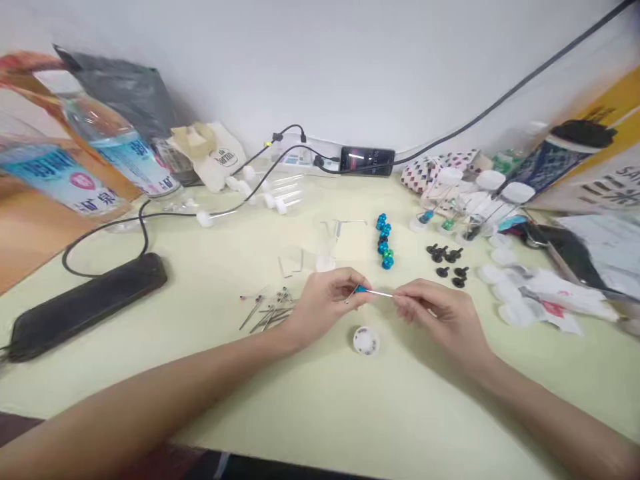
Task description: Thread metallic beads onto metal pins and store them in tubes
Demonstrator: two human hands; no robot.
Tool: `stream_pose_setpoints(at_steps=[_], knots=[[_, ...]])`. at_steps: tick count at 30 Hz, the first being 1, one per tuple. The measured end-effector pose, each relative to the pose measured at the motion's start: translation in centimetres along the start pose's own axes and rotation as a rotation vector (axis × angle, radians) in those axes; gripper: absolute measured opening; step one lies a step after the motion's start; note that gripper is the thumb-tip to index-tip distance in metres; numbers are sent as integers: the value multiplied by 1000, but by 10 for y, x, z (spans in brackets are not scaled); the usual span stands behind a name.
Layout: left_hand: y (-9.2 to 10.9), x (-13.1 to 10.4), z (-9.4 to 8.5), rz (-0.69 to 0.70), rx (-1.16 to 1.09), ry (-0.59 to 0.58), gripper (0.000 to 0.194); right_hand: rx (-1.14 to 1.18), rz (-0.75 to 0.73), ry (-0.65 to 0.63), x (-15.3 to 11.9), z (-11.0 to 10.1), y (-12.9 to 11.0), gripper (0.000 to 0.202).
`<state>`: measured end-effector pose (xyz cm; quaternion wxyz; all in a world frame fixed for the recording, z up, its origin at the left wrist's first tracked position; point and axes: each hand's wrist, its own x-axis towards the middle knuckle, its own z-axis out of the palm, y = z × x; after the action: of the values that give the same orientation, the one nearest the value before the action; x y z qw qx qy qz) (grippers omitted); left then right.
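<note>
Left of center, thin metallic rods point(270, 316) lie loosely piled on the smooth, pale green tabletop point(200, 387). At center, the left hand point(327, 300) pinches a small, shiny blue piece point(361, 289) between closed fingertips; a slim, straight, silvery shaft point(380, 293) extends from it to the right hand point(440, 317), whose thumb and fingers pinch the other end. Below them sits a round white cup point(365, 341) with tiny dark bits inside. Above right of center, rounded, glossy blue and green parts point(384, 241) form a column, beside black disc-shaped pieces with stems point(443, 272).
</note>
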<state>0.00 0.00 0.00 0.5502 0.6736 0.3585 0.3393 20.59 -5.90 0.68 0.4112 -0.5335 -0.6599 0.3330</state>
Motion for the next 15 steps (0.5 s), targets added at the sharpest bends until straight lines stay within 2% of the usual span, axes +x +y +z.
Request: stream_pose_setpoints(at_steps=[3, 5, 7, 9, 13, 15], knots=[[2, -3, 0, 16, 30, 16, 11, 160, 156, -31, -2, 8, -2, 16], [2, -3, 0, 21, 36, 22, 11, 199, 194, -35, -3, 10, -2, 17], [2, -2, 0, 15, 23, 23, 11, 161, 153, -17, -3, 9, 1, 18], [2, -1, -1, -5, -18, 29, 11, 23, -7, 13, -2, 7, 5, 18], [4, 2, -2, -31, -93, 45, 10, -347, -444, 65, 3, 3, 13, 20], [6, 2, -1, -31, -94, 46, 9, -470, -548, 109, 5, 2, 14, 16]])
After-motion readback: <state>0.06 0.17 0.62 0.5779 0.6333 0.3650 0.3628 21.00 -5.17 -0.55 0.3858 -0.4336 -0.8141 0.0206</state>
